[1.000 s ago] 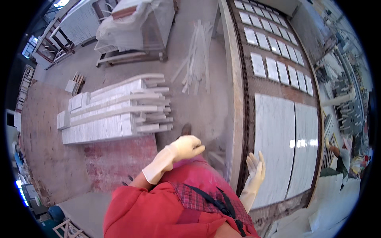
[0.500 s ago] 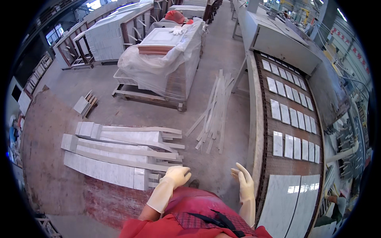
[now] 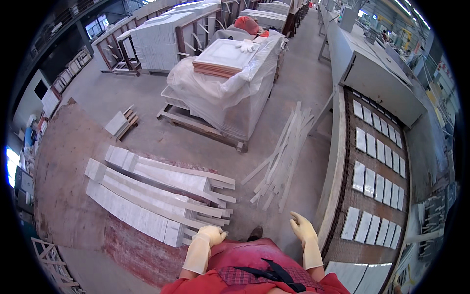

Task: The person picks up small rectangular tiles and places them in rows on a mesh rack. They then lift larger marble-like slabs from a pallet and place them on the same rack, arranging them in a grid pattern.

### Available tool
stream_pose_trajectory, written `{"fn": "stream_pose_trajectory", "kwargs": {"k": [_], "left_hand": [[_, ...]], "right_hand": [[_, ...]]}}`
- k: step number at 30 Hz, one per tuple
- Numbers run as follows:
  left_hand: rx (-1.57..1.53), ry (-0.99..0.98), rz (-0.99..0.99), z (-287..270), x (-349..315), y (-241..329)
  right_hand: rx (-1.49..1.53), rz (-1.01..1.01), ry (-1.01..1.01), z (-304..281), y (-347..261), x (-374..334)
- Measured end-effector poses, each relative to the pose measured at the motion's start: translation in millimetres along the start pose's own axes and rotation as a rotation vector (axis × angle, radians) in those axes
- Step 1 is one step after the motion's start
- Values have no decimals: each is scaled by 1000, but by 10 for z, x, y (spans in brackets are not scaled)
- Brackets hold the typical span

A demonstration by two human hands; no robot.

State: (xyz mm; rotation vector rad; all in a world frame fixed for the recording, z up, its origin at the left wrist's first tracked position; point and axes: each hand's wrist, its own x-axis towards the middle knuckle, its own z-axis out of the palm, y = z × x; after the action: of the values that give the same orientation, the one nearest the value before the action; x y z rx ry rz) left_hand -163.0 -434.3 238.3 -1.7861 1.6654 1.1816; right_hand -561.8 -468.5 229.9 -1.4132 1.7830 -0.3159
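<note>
My left hand (image 3: 210, 237), in a long cream rubber glove, hangs beside the near ends of the stacked pale marble slabs (image 3: 132, 208). Its fingers are loosely curled and nothing shows in them. On the other side of my body, my right hand (image 3: 302, 228), gloved the same way, is held up with fingers extended and thumb apart. It holds nothing and is nearest the edge of the conveyor (image 3: 325, 210). Rows of small white marble tiles (image 3: 364, 228) lie on the belt, with two larger slabs (image 3: 345, 269) nearer me.
Long thin strips (image 3: 279, 161) lie loosely on the floor ahead. Beyond them, a plastic-wrapped stack (image 3: 220, 98) on a pallet carries tiles and a white glove (image 3: 246, 46). A small pallet (image 3: 121, 122) with slabs sits at left. A grey machine housing (image 3: 382, 81) covers the far conveyor.
The view has swung left and forward, so the floor stacks and conveyor sit further right and lower. My left fingers have curled in more. The large slabs have slid toward the lower edge.
</note>
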Motion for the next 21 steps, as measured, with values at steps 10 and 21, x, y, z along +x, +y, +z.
{"fn": "stream_pose_trajectory", "kwargs": {"k": [10, 21], "left_hand": [[-32, 54, 45, -929, 357, 481], [-160, 413, 216, -2022, 1237, 219]], "right_hand": [[-585, -143, -192, -202, 649, 993], [-1071, -543, -369, -491, 1032, 885]]}}
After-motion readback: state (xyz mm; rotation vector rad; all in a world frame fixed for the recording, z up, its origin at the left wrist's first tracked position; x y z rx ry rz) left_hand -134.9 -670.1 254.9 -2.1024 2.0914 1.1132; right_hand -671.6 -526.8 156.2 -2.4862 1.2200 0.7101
